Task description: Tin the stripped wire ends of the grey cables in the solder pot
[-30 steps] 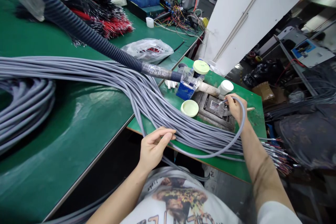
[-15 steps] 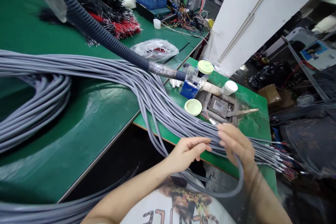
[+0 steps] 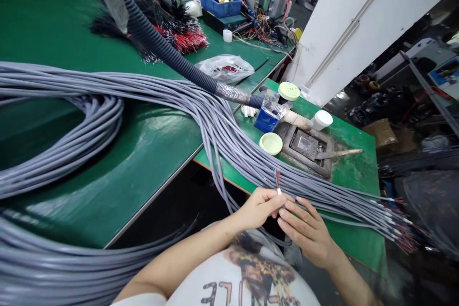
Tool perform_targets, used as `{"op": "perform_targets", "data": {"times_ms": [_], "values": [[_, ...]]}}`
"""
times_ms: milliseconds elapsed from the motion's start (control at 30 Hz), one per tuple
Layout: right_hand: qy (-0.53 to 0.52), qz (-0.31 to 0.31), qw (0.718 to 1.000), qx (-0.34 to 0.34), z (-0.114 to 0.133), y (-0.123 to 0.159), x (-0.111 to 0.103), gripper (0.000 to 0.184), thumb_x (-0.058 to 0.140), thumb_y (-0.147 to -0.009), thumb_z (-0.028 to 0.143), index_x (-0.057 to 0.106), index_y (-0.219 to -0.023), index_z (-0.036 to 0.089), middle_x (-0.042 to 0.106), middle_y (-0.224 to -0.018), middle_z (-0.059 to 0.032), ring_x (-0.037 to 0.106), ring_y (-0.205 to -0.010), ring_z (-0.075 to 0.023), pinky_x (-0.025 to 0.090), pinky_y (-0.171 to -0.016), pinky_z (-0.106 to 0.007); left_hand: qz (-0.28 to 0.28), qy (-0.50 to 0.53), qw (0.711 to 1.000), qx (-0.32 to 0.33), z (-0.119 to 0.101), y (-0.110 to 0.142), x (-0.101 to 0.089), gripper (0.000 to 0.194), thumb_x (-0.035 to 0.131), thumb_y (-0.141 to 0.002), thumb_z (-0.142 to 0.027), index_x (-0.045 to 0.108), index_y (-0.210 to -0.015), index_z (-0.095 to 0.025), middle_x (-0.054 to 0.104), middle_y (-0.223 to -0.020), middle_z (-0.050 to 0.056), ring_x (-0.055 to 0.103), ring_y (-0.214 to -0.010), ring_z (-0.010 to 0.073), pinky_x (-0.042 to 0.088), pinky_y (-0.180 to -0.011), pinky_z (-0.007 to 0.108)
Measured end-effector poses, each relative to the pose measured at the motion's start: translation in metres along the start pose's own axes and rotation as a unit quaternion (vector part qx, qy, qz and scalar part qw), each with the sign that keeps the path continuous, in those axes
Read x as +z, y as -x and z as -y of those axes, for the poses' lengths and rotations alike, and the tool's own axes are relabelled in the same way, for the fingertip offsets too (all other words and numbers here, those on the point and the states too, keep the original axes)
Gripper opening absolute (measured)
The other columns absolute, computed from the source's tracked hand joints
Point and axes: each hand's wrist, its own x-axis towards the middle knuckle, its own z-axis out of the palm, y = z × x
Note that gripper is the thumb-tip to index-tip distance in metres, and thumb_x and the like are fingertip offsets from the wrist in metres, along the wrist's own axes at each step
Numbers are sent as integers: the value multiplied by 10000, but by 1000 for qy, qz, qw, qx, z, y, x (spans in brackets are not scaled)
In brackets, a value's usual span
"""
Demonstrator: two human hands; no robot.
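Observation:
My left hand (image 3: 261, 209) pinches the end of a grey cable between thumb and forefinger. From that end a white sleeve (image 3: 279, 191) sticks up, with thin coloured wires (image 3: 276, 177) fanning out, red and blue among them. Close beside it, my right hand (image 3: 306, 229) has its fingers bent around the same cable just below the left fingertips; most of that cable is hidden by the hands. Behind both hands runs a thick bundle of grey cables (image 3: 247, 155), whose stripped ends (image 3: 398, 229) lie at the right edge of the small green table.
Past the bundle sit a solder pot (image 3: 304, 146) with a flat stick (image 3: 340, 153) across it, a pale green lid (image 3: 270, 144) and a white cup (image 3: 322, 120). A ribbed hose (image 3: 161, 52) slants overhead. More coiled grey cables (image 3: 64, 267) lie at lower left.
My right hand has moved left and brought the cable end to my left hand, which now pinches it. The coloured wires now point up. The view has shifted slightly.

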Motion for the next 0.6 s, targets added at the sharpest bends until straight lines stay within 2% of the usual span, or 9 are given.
{"op": "perform_targets", "data": {"times_ms": [300, 433, 533, 600], "values": [[-23, -22, 999, 29, 8, -3, 1, 374, 455, -886, 109, 596, -1211, 228, 687, -1141, -24, 558, -1190, -199, 435, -1053, -460, 41, 33, 998, -23, 2, 2, -2, 523, 555, -818, -556, 706, -1010, -94, 490, -560, 5, 386, -486, 68, 269, -445, 181], [-48, -66, 996, 35, 11, -7, -3, 419, 461, -857, 96, 570, -1236, 237, 704, -1102, -35, 604, -1126, -200, 481, -997, -434, 50, 34, 998, -16, 4, 2, -4, 511, 551, -828, -542, 708, -1025, -97, 502, -540, 4, 368, -474, 66, 265, -458, 195], [-88, -131, 982, 103, 14, -11, -6, 465, 509, -801, 73, 570, -1226, 250, 720, -1017, -64, 657, -988, -223, 539, -856, -424, 46, 22, 999, 18, 7, 2, -6, 462, 541, -849, -508, 714, -1026, -117, 622, -676, 59, 385, -510, 71, 286, -490, 210], [-126, -149, 963, 183, 17, -14, -5, 357, 542, -795, 104, 625, -1107, 257, 718, -870, -57, 668, -804, -213, 544, -714, -382, 41, 16, 998, 39, 7, 2, -6, 428, 535, -861, -487, 716, -1024, -136, 682, -832, 103, 469, -596, 98, 333, -535, 218]]}}
